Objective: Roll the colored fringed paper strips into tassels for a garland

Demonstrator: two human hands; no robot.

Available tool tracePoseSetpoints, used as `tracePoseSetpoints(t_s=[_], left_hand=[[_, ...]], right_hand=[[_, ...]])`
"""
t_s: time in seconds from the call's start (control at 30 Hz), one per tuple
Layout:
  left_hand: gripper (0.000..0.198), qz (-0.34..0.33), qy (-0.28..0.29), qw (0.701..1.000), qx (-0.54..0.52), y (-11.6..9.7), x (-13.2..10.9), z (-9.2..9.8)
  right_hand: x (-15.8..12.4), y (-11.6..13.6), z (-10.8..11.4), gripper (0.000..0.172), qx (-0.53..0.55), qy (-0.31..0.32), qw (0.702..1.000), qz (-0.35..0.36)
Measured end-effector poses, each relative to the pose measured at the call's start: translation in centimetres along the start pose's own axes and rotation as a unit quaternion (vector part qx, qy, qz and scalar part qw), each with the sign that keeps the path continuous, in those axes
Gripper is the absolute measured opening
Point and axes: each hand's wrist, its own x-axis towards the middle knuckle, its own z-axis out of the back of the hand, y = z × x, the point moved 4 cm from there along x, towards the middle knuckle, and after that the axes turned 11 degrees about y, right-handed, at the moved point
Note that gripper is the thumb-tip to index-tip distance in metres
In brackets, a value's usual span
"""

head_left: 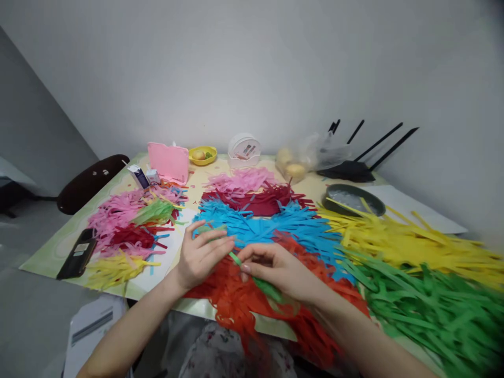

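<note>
My left hand (202, 252) and my right hand (275, 268) meet over the table's near edge, both pinching one green paper strip (264, 285). The strip runs from the left fingertips down under the right palm. Beneath the hands lies a heap of red-orange paper strips (236, 304) that spills over the table edge. Just behind it sits a blue strip pile (271, 226), then dark red (260, 202) and pink (240, 181) piles.
Big yellow (409, 239) and green (433, 304) strip piles fill the right side. Mixed small piles (129, 226) and a black phone (77, 253) lie left. Along the wall stand a pink box (168, 161), yellow bowl (202, 155), white tub (244, 149), dark dish (352, 198).
</note>
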Motion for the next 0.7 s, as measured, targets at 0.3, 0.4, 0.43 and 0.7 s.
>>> tracePoseSetpoints(t_s=[0.3,0.4,0.43,0.7], left_hand=[[0.018,0.259,-0.103,0.922,-0.268,0.5,1.9,-2.2],[0.021,0.301,-0.085,0.882,-0.353,1.3,3.1,-2.7],[0.021,0.314,-0.078,0.867,-0.378,1.6,3.3,-3.0],[0.030,0.366,-0.061,0.816,-0.442,3.5,5.6,-6.0]], right_hand=[[1.8,2.0,1.0,0.019,0.013,-0.081,0.988,0.130],[2.8,2.2,2.5,0.018,-0.031,-0.114,0.981,0.157],[3.1,2.2,2.9,0.019,-0.032,-0.116,0.980,0.161],[3.7,1.5,5.0,0.013,-0.102,-0.212,0.955,0.181]])
